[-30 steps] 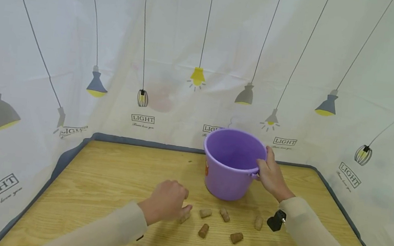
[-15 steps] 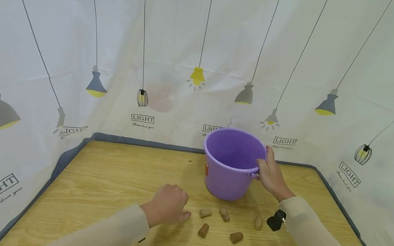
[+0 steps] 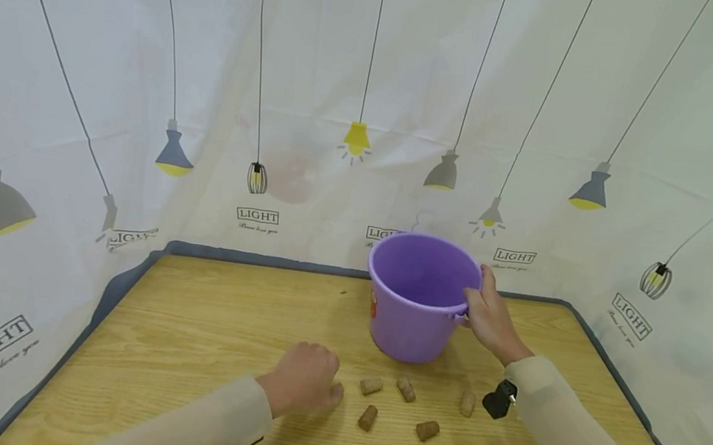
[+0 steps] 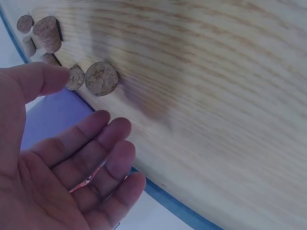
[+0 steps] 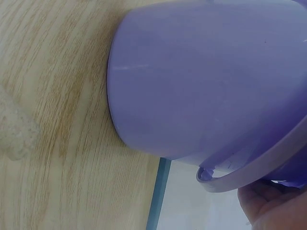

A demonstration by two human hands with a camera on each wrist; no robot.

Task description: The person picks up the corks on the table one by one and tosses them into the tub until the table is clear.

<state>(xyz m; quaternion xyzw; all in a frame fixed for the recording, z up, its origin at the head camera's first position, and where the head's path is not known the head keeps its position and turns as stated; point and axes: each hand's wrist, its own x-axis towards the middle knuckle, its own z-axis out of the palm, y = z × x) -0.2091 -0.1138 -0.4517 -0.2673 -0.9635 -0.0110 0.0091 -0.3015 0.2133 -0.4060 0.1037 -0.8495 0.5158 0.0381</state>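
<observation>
A purple bucket stands upright at the back of the wooden table. My right hand grips its rim on the right side, thumb over the inside. In the right wrist view the bucket's purple handle crosses in front of that hand. Low over the table, my left hand has loosely bent fingers and holds nothing. The left wrist view shows a cork lying just beyond the thumb tip; the hand hides it in the head view. To the hand's right lie a light cork and a darker cork.
More corks are scattered in front of the bucket: a mottled cork, a brown cork and a pale cork near the right sleeve. A white curtain printed with lamps encloses the table at the back and sides.
My left hand has drawn slightly down toward me, and the cork formerly visible by its fingertips is now hidden behind it. The right hand and bucket have stayed put.
</observation>
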